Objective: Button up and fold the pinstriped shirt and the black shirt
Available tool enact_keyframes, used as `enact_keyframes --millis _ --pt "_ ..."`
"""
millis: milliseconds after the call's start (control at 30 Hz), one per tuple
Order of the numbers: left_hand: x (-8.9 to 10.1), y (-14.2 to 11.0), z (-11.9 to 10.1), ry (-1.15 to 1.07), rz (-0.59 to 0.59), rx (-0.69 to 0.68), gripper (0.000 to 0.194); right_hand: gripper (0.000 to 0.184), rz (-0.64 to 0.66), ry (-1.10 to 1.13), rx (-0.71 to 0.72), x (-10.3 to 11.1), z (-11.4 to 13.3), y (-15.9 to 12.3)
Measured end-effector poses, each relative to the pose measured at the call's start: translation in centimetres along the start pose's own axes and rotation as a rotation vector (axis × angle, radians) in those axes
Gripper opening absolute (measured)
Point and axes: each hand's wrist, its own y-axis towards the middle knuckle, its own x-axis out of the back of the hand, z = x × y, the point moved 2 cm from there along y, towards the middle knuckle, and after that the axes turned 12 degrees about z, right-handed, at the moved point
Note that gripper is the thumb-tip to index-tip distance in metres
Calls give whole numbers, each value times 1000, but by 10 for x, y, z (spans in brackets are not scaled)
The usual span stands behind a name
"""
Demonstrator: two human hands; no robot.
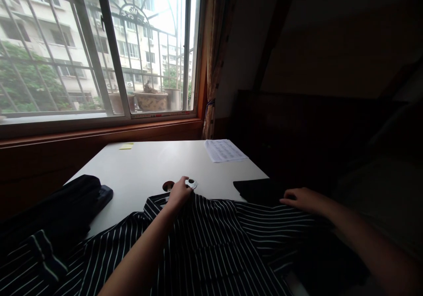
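A dark shirt with white stripes (211, 238) lies spread across the near part of a white table (158, 159), its collar toward the window. My left hand (181, 190) is closed on the shirt's fabric at the collar; its fingertips are partly hidden. Just beyond that hand sit a white ring-shaped piece (194, 184) and a round hole (168, 186) in the tabletop. Over at the sleeve on the right, my right hand (302, 199) pinches the cloth's upper edge between thumb and fingers.
Dark folded clothing (76, 199) lies on the table's left side. Another dark cloth (254, 190) shows under the right sleeve. Printed papers (225, 150) and a yellow sticky note (126, 146) lie near the far edge. Behind stand a barred window (145, 58) and a curtain (211, 67).
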Motion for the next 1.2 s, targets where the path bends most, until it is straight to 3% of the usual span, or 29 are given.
enact_keyframes --millis 267,433,567,700,800,1000,1200 --pt "4 -4 21 -109 -113 18 33 59 90 220 -44 -4 -34 -13" --pt "-2 -3 22 -76 -112 -38 28 45 131 370 19 -2 -46 -23" --pt "-3 2 24 -41 -99 -87 30 37 109 299 19 -2 -62 -21" --pt "-5 6 24 -15 -81 -167 36 32 -12 166 -25 6 -73 -13" --pt "-7 4 23 8 -59 -255 40 30 -65 117 -19 15 -69 -9" --pt "-4 -6 27 63 22 -426 47 14 -1 -12 -66 14 -51 1" --pt "27 -33 47 327 -93 -477 47 19 -72 -131 -131 11 -36 6"
